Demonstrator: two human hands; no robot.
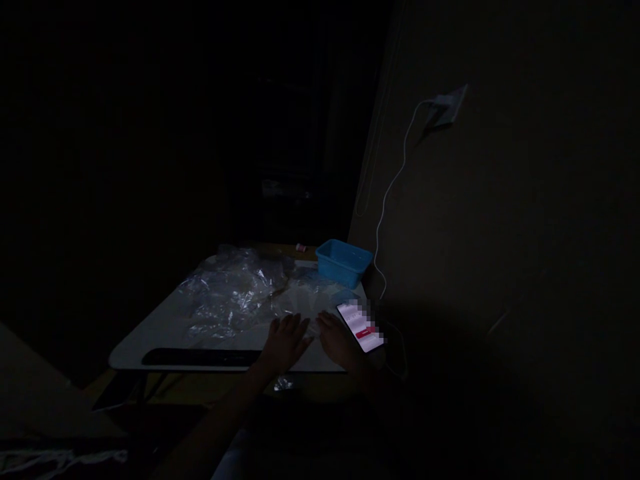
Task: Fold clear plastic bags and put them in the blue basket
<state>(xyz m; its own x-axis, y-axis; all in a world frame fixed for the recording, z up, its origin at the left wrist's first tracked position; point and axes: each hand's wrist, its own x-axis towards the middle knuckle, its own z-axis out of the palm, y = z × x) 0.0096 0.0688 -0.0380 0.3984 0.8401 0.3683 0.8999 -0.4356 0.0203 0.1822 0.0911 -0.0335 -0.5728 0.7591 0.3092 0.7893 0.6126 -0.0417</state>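
In dim light, my left hand (287,341) lies palm down near the front edge of a white table, its fingers spread. Close beside it, my right hand (334,337) rests with its fingers stretched toward the left hand. Between and beyond the fingertips is a thin piece of clear plastic (313,327), hard to make out in the dark. A large heap of crumpled clear plastic bags (240,287) covers the table to the left of my hands. To the right of my right hand lies a lit phone (361,327), screen up.
A blue plastic basket (344,263) stands at the table's back right corner. A small pink and white item (301,247) sits behind the table. The white table (135,347) has a dark slot along its front edge. A white cable (385,200) hangs from a wall socket (447,108).
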